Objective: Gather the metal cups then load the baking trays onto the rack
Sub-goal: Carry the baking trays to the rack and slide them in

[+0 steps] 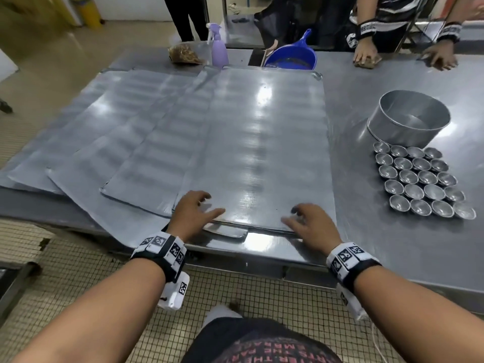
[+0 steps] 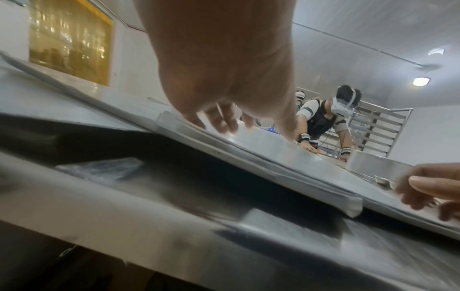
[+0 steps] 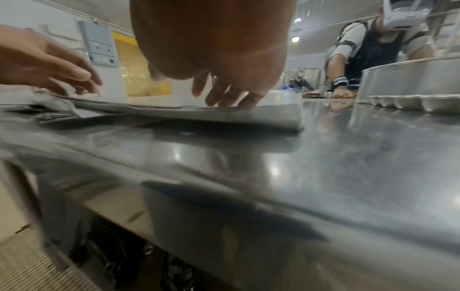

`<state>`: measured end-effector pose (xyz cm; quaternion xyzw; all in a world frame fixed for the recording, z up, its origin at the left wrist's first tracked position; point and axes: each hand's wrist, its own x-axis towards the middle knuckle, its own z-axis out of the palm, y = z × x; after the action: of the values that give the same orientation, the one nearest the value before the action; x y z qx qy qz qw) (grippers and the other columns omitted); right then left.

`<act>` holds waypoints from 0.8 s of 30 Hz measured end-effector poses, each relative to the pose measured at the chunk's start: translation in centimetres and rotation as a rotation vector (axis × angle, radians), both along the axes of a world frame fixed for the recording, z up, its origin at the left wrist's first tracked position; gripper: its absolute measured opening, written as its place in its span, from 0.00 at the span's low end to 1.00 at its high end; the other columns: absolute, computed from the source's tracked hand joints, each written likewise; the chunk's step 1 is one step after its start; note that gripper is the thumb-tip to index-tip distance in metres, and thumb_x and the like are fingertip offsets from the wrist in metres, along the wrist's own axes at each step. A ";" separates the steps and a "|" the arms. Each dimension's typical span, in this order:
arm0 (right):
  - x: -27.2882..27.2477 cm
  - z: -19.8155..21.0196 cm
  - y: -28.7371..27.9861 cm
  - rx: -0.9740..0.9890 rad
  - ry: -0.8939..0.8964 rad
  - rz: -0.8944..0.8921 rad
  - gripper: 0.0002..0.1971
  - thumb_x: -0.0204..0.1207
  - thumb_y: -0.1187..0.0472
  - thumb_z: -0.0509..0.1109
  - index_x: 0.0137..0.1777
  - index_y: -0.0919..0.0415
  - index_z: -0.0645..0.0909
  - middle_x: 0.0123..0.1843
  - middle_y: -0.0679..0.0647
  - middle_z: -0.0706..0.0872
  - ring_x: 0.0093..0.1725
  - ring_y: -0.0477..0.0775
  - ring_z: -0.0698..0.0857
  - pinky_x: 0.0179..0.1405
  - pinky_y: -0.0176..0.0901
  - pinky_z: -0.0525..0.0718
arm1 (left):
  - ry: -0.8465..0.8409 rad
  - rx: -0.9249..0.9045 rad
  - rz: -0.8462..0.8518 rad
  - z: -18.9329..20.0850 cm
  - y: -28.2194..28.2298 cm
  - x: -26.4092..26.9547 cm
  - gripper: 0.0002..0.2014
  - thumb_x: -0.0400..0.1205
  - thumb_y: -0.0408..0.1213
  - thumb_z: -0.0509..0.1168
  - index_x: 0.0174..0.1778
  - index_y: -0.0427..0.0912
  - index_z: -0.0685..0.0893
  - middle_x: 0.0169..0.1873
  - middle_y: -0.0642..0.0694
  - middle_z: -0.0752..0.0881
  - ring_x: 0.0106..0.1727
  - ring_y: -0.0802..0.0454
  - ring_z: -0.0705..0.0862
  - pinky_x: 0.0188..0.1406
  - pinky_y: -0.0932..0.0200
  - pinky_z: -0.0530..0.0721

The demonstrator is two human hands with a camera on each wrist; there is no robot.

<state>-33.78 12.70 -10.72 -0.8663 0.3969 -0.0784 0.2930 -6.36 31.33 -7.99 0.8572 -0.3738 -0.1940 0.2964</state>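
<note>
Several flat metal baking trays lie overlapped on the steel table point(image 1: 392, 258); the top tray point(image 1: 262, 153) is in the middle. My left hand point(image 1: 200, 208) and right hand point(image 1: 301, 218) rest with spread fingers on its near edge, holding nothing. The left wrist view shows my left hand's fingertips point(image 2: 224, 126) touching the tray surface point(image 2: 273, 157). In the right wrist view my right fingertips point(image 3: 224, 100) lie on the tray point(image 3: 248, 116). Many small metal cups point(image 1: 421, 179) stand grouped in rows at the right. A tray rack point(image 2: 383, 133) stands far behind the table.
A round metal tin point(image 1: 411, 119) stands just behind the cups. At the table's far edge are a purple spray bottle point(image 1: 218, 48), a blue scoop bowl point(image 1: 290, 57) and a brown bag point(image 1: 183, 55). Another person's hands point(image 1: 366, 55) rest on the far right.
</note>
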 end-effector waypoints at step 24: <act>-1.3 -2.7 -3.1 0.192 0.098 -0.714 0.52 0.52 0.22 0.72 0.73 0.53 0.75 0.69 0.62 0.80 0.73 0.65 0.71 0.73 0.63 0.75 | 0.110 0.206 0.295 -2.3 -0.3 6.8 0.43 0.68 0.65 0.75 0.74 0.45 0.73 0.73 0.41 0.72 0.73 0.39 0.73 0.70 0.38 0.69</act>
<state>-35.05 9.61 -13.43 -0.6443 0.6933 -0.0966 0.3080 0.48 31.01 -10.27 0.9167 -0.2052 -0.2322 0.2523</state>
